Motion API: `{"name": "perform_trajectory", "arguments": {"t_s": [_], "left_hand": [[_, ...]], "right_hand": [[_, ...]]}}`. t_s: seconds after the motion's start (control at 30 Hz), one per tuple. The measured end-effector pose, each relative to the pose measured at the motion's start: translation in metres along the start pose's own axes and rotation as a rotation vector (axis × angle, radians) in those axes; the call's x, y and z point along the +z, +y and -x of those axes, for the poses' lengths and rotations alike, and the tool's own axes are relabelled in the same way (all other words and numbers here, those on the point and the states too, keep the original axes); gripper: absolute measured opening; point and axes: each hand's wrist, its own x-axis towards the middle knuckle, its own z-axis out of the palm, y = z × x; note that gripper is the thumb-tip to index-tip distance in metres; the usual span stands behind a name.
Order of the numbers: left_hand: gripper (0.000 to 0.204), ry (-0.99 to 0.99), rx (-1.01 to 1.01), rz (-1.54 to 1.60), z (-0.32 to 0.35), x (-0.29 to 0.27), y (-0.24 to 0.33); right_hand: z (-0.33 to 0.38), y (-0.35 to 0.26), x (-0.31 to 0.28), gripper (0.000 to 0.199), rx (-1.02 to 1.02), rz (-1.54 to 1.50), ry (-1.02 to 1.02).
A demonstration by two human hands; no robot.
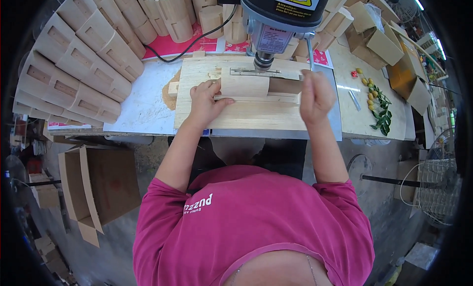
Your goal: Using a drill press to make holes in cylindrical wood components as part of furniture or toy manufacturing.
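Note:
A small bench drill press (281, 15) stands in front of me, its chuck (263, 62) pointing down over a pale curved wooden piece (245, 86). The wooden piece lies in a flat wooden jig (251, 113), and a narrow slot shows along its far side under the chuck. My left hand (204, 102) grips the left end of the piece, thumb along its near edge and fingers behind. On the right, my right hand (316, 96) is closed in a fist round the lower end of the metal feed lever (310, 54). The chuck hides the drill tip.
Rows of slotted wooden cylinders (84, 64) are stacked at the left, with more behind the drill. A black cable (197, 39) crosses the table. To the right lie yellow fruits with leaves (382, 111) and cardboard boxes (372, 42). An open carton (111, 185) stands on the floor.

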Motion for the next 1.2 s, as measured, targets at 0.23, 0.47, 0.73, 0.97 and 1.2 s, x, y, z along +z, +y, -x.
{"name": "perform_trajectory", "arguments": {"t_s": [0.23,0.47,0.73,0.97,1.2], "left_hand": [[0.055,0.060,0.068,-0.049,-0.009,0.022,0.022],[0.057,0.028,0.006,0.018,-0.009,0.025,0.032],[0.056,0.016,-0.006,-0.017,-0.007,0.024,0.027],[0.056,-0.008,-0.010,-0.006,-0.011,0.024,0.032],[0.057,-0.004,-0.019,-0.014,-0.009,0.026,0.028]], "right_hand": [[-0.144,-0.009,-0.018,0.027,0.035,0.252,0.097],[-0.167,0.028,-0.003,0.035,0.095,0.344,0.039],[-0.079,-0.030,-0.033,0.016,0.081,0.082,-0.041],[-0.006,-0.019,-0.005,0.006,0.136,-0.049,0.069],[0.020,0.013,0.023,0.006,-0.003,-0.104,0.122]]}}
